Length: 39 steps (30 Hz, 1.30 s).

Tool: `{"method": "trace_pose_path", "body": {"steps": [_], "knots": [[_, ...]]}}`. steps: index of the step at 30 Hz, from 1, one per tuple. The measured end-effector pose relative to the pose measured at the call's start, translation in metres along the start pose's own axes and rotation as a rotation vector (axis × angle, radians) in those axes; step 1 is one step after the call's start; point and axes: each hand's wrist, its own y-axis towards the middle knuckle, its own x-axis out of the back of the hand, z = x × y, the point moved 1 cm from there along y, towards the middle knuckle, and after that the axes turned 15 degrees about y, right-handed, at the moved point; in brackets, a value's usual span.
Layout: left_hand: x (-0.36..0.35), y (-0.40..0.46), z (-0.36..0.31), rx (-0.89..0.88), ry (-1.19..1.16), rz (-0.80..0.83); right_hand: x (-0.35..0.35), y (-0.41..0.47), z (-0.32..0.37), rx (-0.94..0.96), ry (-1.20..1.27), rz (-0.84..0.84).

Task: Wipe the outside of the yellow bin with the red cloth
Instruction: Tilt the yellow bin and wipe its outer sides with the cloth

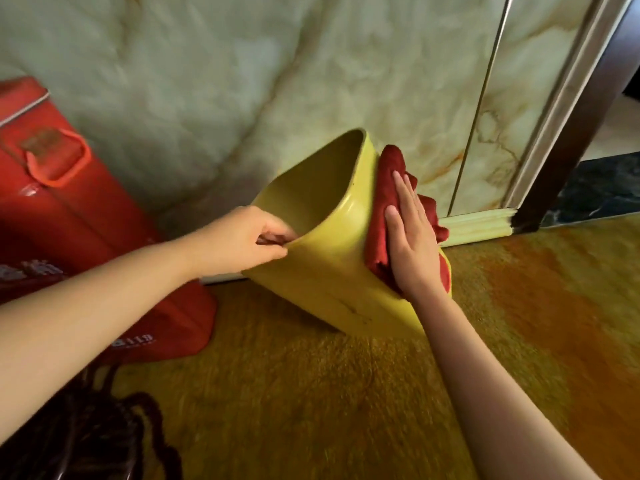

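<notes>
The yellow bin stands tilted on the floor near the wall, its open mouth turned up and to the left. My left hand pinches the bin's near rim between thumb and fingers. The red cloth lies folded against the bin's right outer side. My right hand lies flat on the cloth with fingers stretched out, pressing it to the bin. The bin's far side and base are hidden.
A red bag with an orange handle leans against the marbled wall on the left. A dark door frame rises at the right. The floor is amber and glossy. Dark hair hangs at the bottom left.
</notes>
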Motion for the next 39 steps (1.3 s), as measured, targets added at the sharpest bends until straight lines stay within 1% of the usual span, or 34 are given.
{"method": "trace_pose_path", "body": {"steps": [2, 4, 7, 9, 10, 12, 14, 17, 19, 20, 21, 23, 24, 25, 28, 30, 32, 35, 37, 39], "knots": [[-0.006, -0.003, -0.001, -0.036, 0.015, -0.14, -0.007, -0.001, 0.009, 0.017, 0.071, -0.033], [-0.003, -0.001, -0.008, -0.093, 0.036, -0.197, -0.016, -0.003, 0.023, 0.097, 0.137, -0.063], [0.005, 0.0, -0.023, -0.17, 0.069, -0.208, -0.028, -0.009, 0.043, 0.323, 0.119, -0.03], [0.007, 0.001, -0.032, -0.191, 0.049, -0.185, -0.03, -0.008, 0.046, 0.408, 0.039, -0.003], [0.009, 0.001, -0.037, -0.19, 0.009, -0.151, -0.028, -0.005, 0.045, 0.399, 0.009, -0.004], [0.011, 0.002, -0.04, -0.161, -0.094, -0.08, -0.022, -0.001, 0.037, 0.31, -0.014, -0.021], [0.013, 0.002, -0.038, -0.11, -0.163, -0.061, -0.018, -0.008, 0.022, 0.245, -0.06, -0.068], [0.014, 0.006, -0.04, -0.06, -0.17, -0.116, -0.019, -0.029, -0.005, 0.216, -0.132, -0.176], [0.019, 0.015, -0.041, -0.053, -0.145, -0.177, -0.024, -0.039, -0.022, 0.167, -0.12, -0.249], [0.023, 0.02, -0.041, -0.06, -0.108, -0.176, -0.028, -0.044, -0.029, 0.13, -0.095, -0.255], [0.026, 0.025, -0.038, -0.067, -0.054, -0.137, -0.033, -0.052, -0.037, 0.099, -0.056, -0.228], [0.024, 0.028, -0.031, -0.053, 0.052, 0.019, -0.048, -0.073, -0.051, 0.05, 0.033, -0.122], [0.02, 0.027, -0.025, -0.038, 0.057, 0.075, -0.057, -0.085, -0.057, 0.021, 0.076, -0.089], [0.014, 0.025, -0.021, -0.012, 0.02, 0.084, -0.064, -0.094, -0.062, -0.004, 0.11, -0.085], [0.012, 0.019, -0.006, 0.065, -0.057, 0.032, -0.079, -0.096, -0.062, -0.055, 0.135, -0.136], [0.021, 0.01, 0.008, 0.113, 0.004, 0.067, -0.085, -0.092, -0.058, -0.065, 0.07, -0.113], [0.028, -0.013, 0.022, 0.165, 0.051, 0.14, -0.089, -0.092, -0.053, -0.092, -0.008, -0.068], [0.023, -0.057, 0.037, 0.148, 0.054, 0.2, -0.096, -0.098, -0.043, -0.112, -0.073, -0.055], [0.023, -0.066, 0.042, 0.13, -0.006, 0.167, -0.1, -0.105, -0.033, -0.1, -0.065, -0.085], [0.025, -0.062, 0.042, 0.127, -0.051, 0.16, -0.106, -0.11, -0.02, -0.074, -0.043, -0.067]]}}
